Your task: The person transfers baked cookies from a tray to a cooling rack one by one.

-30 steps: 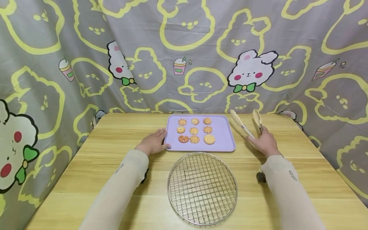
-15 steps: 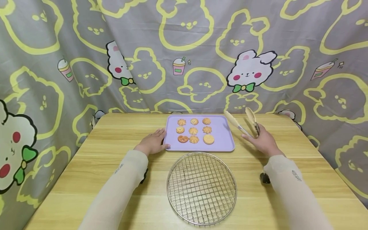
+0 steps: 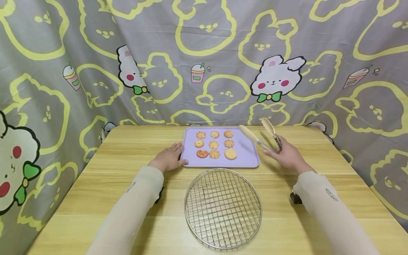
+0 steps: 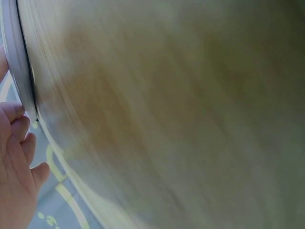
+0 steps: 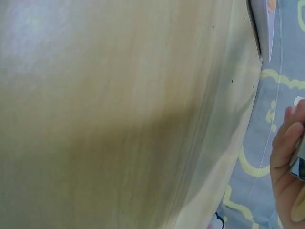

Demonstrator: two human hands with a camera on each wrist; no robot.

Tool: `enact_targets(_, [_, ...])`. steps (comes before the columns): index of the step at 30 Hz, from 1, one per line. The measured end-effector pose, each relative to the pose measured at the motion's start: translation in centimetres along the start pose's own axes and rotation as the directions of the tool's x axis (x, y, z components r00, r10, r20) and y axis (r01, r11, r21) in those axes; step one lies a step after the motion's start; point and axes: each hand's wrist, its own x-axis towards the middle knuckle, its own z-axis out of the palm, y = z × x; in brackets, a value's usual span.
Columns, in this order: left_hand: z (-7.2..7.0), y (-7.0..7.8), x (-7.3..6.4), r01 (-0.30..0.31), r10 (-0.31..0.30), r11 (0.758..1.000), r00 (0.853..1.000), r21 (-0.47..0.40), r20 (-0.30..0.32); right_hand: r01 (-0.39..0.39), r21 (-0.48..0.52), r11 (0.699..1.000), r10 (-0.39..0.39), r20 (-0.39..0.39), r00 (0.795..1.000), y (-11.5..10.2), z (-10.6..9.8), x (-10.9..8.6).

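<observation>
In the head view, my left hand [image 3: 169,157] is at the left side of a lilac tray [image 3: 247,156], the thumb over its near corner and the fingers along the rim. Several cookies lie in rows on it, among them a round one [image 3: 231,154] and a pretzel-shaped one [image 3: 202,153]. My right hand [image 3: 290,156] grips a pair of tongs [image 3: 267,146] with beige tips spread apart. One tip hangs over the tray's far right corner, with nothing between the tips. The right wrist view shows only part of that hand [image 5: 286,176] around the metal handle.
A round wire rack [image 3: 223,209] lies on the wooden table [image 3: 127,145], just in front of the tray. Behind the table hangs a grey curtain [image 3: 178,42] with yellow cartoon outlines.
My right hand has moved left with the tongs, bringing one tip from beside the tray to over its far right corner. The left hand and the tray stay put.
</observation>
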Motion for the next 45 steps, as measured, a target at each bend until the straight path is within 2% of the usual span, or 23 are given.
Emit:
enact_targets(16, [0.0, 0.0, -0.1, -0.001, 0.001, 1.0, 1.0, -0.011, 0.001, 0.085, -0.083, 0.993, -0.081, 0.051, 0.995, -0.5, 0.3, -0.4])
enact_targets(31, [-0.2, -0.1, -0.2, 0.005, -0.005, 0.999, 1.0, -0.045, 0.003, 0.195, -0.119, 0.974, -0.182, 0.112, 0.977, -1.6, 0.9, -1.1])
enact_targets(45, [-0.1, -0.1, -0.2, -0.007, 0.007, 0.999, 1.0, -0.032, -0.004, 0.249, -0.172, 0.953, -0.223, 0.157, 0.962, -2.1, 0.7, -1.6])
